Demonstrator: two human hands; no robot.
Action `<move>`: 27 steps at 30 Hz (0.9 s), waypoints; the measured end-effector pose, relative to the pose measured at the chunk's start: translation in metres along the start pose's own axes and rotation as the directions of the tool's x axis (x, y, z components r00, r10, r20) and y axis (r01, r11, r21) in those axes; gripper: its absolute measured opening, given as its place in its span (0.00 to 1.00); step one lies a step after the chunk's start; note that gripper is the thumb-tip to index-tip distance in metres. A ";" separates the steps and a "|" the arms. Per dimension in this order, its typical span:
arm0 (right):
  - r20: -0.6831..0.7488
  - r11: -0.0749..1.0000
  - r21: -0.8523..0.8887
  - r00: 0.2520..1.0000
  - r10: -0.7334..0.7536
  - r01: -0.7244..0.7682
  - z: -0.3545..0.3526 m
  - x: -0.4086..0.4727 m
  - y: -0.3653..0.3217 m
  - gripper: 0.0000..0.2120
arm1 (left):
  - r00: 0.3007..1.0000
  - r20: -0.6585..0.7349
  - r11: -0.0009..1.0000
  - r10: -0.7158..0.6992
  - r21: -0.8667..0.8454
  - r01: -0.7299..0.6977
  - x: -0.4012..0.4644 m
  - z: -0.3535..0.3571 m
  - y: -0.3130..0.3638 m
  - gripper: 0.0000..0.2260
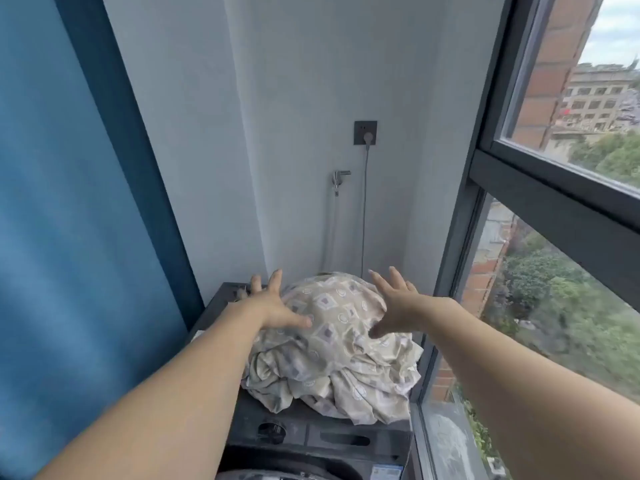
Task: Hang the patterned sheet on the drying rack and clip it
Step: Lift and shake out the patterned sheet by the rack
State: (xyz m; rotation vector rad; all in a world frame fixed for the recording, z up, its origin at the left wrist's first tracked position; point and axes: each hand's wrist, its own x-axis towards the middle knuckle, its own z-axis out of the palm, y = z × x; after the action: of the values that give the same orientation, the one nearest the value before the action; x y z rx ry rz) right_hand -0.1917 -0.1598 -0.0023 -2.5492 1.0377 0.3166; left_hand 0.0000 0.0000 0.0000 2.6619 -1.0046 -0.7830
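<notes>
Indoors, bundled patterned sheet (332,344) atop dark washing machine (311,438), both hands spread, left hand (273,304), right hand (394,303), window (540,188) beside.

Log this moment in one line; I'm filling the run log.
stage: reach | left hand: open, over sheet | right hand: open, over sheet | sheet: bundled on washer | rack: unseen

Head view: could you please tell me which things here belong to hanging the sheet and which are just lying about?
Belong to the job:
patterned sheet, bunched on the washing machine
left hand and right hand, open over it

Just there:
wall socket with plug
tap
blue curtain
window
</notes>
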 end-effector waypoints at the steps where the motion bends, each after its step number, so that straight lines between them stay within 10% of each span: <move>1: 0.022 1.000 -0.011 1.000 -0.013 0.014 0.009 0.019 0.004 0.59 | 1.000 0.004 1.000 -0.009 0.018 0.009 0.016 0.008 -0.002 0.61; 14: 0.209 0.945 -0.319 0.978 -0.006 0.074 0.117 0.175 0.014 0.72 | 0.990 0.092 0.974 -0.107 0.210 0.086 0.151 0.137 -0.031 0.65; 27: -0.040 0.980 -0.182 0.995 -0.090 0.081 0.147 0.185 0.013 0.37 | 0.958 -0.280 0.967 0.062 0.256 0.013 0.152 0.170 -0.037 0.34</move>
State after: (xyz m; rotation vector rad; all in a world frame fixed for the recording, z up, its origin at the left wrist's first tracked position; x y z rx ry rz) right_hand -0.0806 -0.2220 -0.2017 -2.7670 0.9517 0.3420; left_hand 0.0252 -0.0708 -0.2182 2.8583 -1.1217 -0.2603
